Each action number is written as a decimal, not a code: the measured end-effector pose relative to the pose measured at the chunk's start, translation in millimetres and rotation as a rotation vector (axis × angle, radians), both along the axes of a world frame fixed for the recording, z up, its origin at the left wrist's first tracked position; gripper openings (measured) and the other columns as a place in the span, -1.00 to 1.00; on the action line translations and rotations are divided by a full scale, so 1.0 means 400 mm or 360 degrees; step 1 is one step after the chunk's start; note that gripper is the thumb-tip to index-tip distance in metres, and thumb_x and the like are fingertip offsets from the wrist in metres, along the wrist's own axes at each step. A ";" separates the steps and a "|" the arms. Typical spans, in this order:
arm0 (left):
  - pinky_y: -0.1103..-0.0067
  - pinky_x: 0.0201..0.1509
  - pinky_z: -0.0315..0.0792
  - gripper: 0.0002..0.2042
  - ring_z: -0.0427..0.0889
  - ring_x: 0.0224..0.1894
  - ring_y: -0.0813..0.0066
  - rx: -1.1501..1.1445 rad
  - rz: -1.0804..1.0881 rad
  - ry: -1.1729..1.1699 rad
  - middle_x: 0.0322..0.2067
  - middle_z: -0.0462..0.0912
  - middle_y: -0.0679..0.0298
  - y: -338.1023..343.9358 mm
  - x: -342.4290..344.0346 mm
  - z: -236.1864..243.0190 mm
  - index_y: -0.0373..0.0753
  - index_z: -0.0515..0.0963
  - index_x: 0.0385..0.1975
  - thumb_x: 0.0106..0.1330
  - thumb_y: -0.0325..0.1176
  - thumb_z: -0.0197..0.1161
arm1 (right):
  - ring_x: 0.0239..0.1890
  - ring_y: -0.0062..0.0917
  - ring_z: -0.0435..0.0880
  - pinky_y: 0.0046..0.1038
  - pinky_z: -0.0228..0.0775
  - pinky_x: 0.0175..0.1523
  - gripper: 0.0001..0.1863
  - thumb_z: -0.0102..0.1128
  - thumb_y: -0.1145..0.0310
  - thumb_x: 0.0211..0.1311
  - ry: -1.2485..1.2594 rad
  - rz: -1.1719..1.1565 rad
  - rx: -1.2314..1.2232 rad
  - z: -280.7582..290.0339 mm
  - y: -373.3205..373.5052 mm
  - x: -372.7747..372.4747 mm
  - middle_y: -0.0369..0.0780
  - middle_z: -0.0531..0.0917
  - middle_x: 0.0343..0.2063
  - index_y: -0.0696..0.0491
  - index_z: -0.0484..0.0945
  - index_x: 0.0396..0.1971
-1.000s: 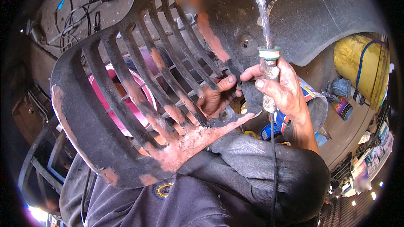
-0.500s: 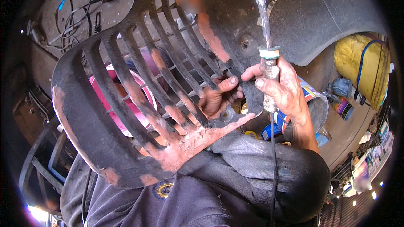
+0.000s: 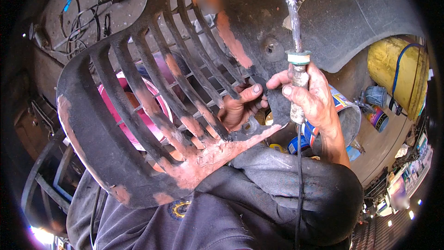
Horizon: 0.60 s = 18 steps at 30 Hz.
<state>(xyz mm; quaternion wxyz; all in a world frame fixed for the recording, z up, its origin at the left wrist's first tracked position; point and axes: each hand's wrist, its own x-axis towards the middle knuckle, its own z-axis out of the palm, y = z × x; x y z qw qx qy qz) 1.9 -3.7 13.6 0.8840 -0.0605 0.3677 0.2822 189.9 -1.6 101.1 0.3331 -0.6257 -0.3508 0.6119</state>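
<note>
A large black plastic car bumper (image 3: pixel 99 125) with a slatted grille lies across my lap. Pinkish filler (image 3: pixel 208 157) coats its lower corner and parts of several slats. My left hand (image 3: pixel 237 110) reaches through behind the slats, its thumb and fingers closed on the bumper at a dark strip; some fingers are hidden. In my right hand (image 3: pixel 317 95), a soldering iron (image 3: pixel 298 83) stands almost upright, tip up and apart from the plastic. Its handle is stained, with a pale collar, and a black cord (image 3: pixel 299 180) hangs down from it. The right fingertips are close to the strip by the left thumb.
Behind the slats stands a pink tub (image 3: pixel 134 111). To the right are an open metal can (image 3: pixel 349 125), a yellow container (image 3: pixel 395 76) with a blue cord, and a small colourful can (image 3: pixel 378 119). Tangled cables (image 3: pixel 81 28) lie on the floor at the far left.
The soldering iron has shifted slightly right, its tip and collar moving with my right hand. My left hand and the bumper stay put.
</note>
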 end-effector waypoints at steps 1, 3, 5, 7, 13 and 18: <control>0.61 -0.34 0.65 -0.83 0.68 -0.39 0.47 0.0012 -0.0002 -0.0021 -0.40 0.65 0.20 -0.002 -0.002 -0.005 -0.37 0.56 -0.22 0.28 -0.42 0.32 | -0.38 -0.65 0.56 -0.54 0.42 -0.26 -0.52 0.23 0.35 0.16 0.0002 -0.0013 0.0034 -0.003 -0.001 -0.001 -0.19 0.69 -0.31 0.16 0.36 0.07; 0.62 -0.33 0.66 -0.82 0.68 -0.39 0.48 0.0030 -0.0005 -0.0031 -0.39 0.64 0.21 0.000 0.001 -0.003 -0.37 0.56 -0.22 0.28 -0.42 0.31 | -0.38 -0.65 0.56 -0.54 0.42 -0.26 -0.52 0.24 0.34 0.15 0.0007 -0.0043 0.0102 -0.012 -0.007 -0.001 -0.19 0.69 -0.31 0.15 0.37 0.06; 0.63 -0.32 0.66 -0.82 0.67 -0.39 0.49 0.0042 -0.0005 -0.0007 -0.39 0.64 0.21 0.002 0.005 0.006 -0.37 0.56 -0.21 0.28 -0.42 0.31 | -0.37 -0.65 0.56 -0.54 0.42 -0.25 -0.52 0.24 0.35 0.15 -0.0004 -0.0048 0.0060 -0.006 -0.005 -0.002 -0.19 0.69 -0.31 0.15 0.38 0.06; 0.64 -0.31 0.66 -0.81 0.67 -0.40 0.49 0.0028 -0.0033 0.0006 -0.39 0.64 0.21 0.003 0.003 0.002 -0.37 0.56 -0.21 0.29 -0.42 0.31 | -0.36 -0.65 0.56 -0.54 0.42 -0.25 -0.52 0.23 0.35 0.15 -0.0003 -0.0044 0.0021 -0.003 -0.004 -0.002 -0.20 0.69 -0.31 0.15 0.38 0.07; 0.65 -0.32 0.65 -0.82 0.68 -0.38 0.49 0.0011 -0.0016 -0.0016 -0.38 0.64 0.21 0.003 0.005 0.004 -0.36 0.55 -0.19 0.29 -0.43 0.30 | -0.40 -0.67 0.55 -0.56 0.41 -0.29 -0.51 0.23 0.36 0.15 0.0014 -0.0086 0.0038 -0.008 -0.006 -0.006 -0.21 0.69 -0.32 0.15 0.37 0.09; 0.66 -0.33 0.66 -0.80 0.69 -0.37 0.50 0.0018 0.0012 -0.0030 -0.36 0.65 0.20 -0.001 0.005 -0.002 -0.35 0.53 -0.15 0.29 -0.45 0.29 | -0.41 -0.69 0.54 -0.57 0.41 -0.31 -0.50 0.25 0.35 0.16 -0.0026 -0.0029 0.0005 0.002 0.001 -0.003 -0.20 0.69 -0.32 0.15 0.37 0.09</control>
